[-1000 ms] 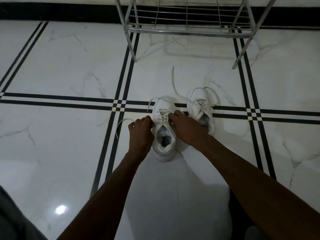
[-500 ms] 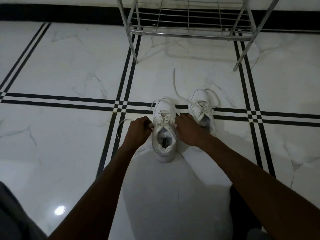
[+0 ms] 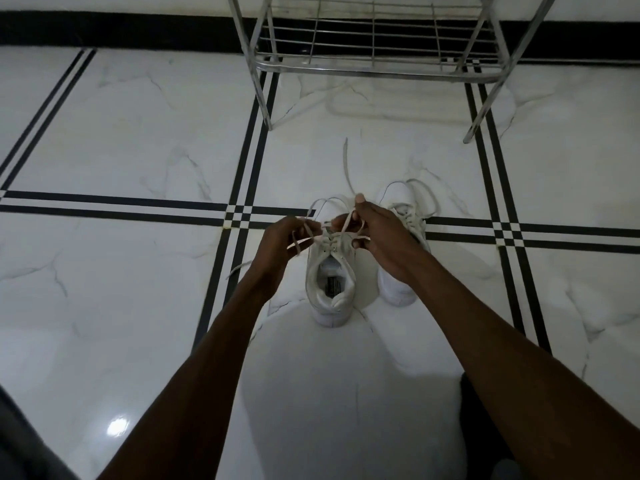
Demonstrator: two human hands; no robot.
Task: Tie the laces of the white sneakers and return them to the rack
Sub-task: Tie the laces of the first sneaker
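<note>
Two white sneakers stand side by side on the marble floor. The left sneaker (image 3: 330,289) has its opening toward me. My left hand (image 3: 277,242) pinches one lace end just left of its tongue. My right hand (image 3: 377,233) holds the other lace end, looped over the fingers, above the tongue. Both lace ends (image 3: 337,233) cross between my hands. The right sneaker (image 3: 398,291) is partly hidden behind my right wrist; its loose lace (image 3: 346,164) trails across the floor toward the rack.
A metal shoe rack (image 3: 374,69) with a wire shelf stands straight ahead against the black skirting. Its front legs rest on the floor left and right of the sneakers. Black inlay stripes (image 3: 138,206) cross the white floor (image 3: 138,133).
Both hands have risen from the sides of the left sneaker and come together over its tongue, pulling the lace ends up and crossing them. The view has come nearer to the sneakers.
</note>
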